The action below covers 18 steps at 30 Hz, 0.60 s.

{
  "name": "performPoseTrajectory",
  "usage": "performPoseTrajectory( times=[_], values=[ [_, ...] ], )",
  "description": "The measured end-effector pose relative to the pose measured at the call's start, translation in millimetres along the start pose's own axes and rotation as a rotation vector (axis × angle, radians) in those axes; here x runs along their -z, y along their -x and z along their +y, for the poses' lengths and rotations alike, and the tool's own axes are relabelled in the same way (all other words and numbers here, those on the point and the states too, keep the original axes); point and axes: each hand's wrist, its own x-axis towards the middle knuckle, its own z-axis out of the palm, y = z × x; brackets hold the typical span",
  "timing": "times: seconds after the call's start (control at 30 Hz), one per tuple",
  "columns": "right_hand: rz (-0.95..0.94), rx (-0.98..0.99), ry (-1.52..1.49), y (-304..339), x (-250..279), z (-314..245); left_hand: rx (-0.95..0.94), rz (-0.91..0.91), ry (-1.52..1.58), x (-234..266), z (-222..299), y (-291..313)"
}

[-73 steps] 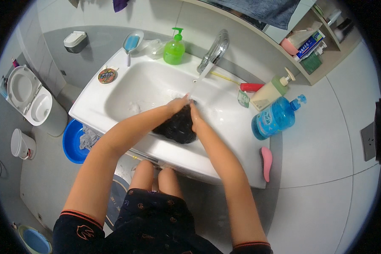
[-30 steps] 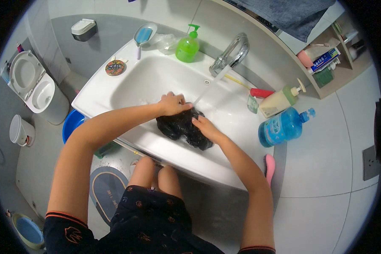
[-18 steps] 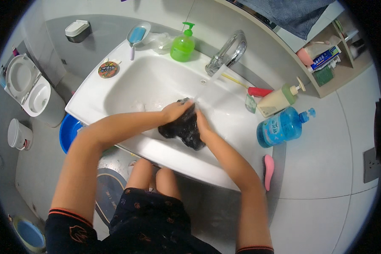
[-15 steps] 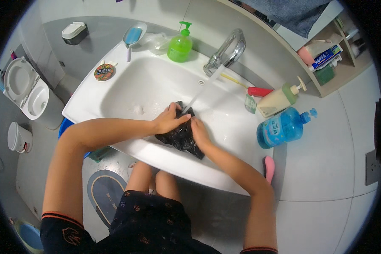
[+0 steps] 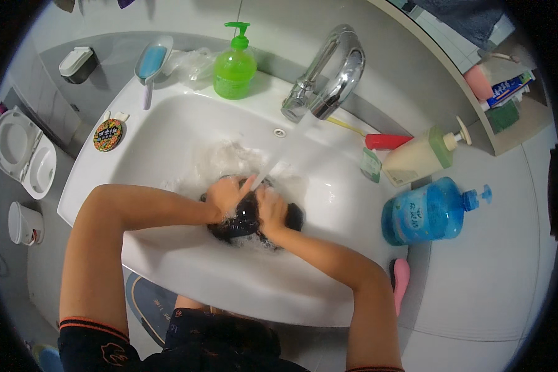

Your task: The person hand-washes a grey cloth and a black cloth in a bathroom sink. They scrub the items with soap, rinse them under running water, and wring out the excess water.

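Observation:
In the white sink [image 5: 161, 130] lies a crumpled, glossy black sheet [image 5: 242, 220], soaking wet; whether it is cloth or plastic I cannot tell. My left hand [image 5: 226, 198] grips its left part, the fingers bent over it. Close beside it, my right hand [image 5: 271, 211] is closed on the right part, with some black material showing past the knuckles. Running water from the chrome faucet [image 5: 338, 74] falls onto the sheet between both hands. Frothy water surrounds it, and the lower fingers are partly hidden.
Along the rim stand a green pump bottle [image 5: 234, 71], a soap scoop [image 5: 152, 62] and a round patterned tin [image 5: 108, 134]. To the right are a red-handled brush [image 5: 387, 141], a cream pump bottle [image 5: 418, 155], a blue pump bottle [image 5: 425, 211] and a pink-handled brush [image 5: 402, 279].
The view has come nearer the sink. Both hands have bunched the black sheet under the stream, and foamy water now spreads around it where the basin showed little water before.

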Motion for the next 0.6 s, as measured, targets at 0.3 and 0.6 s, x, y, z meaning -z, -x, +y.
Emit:
performPoseTrajectory(
  times=[0.3, 0.6],
  values=[
    [0.199, 0.076, 0.162, -53.9, -3.6, -3.4, 0.140, 0.174, -0.097, 9.1, 33.4, -29.0],
    [-0.213, -0.310, -0.187, -25.0, 33.2, -17.2, 0.139, -0.224, 0.175, 31.7, 28.1, -14.9]
  ],
)
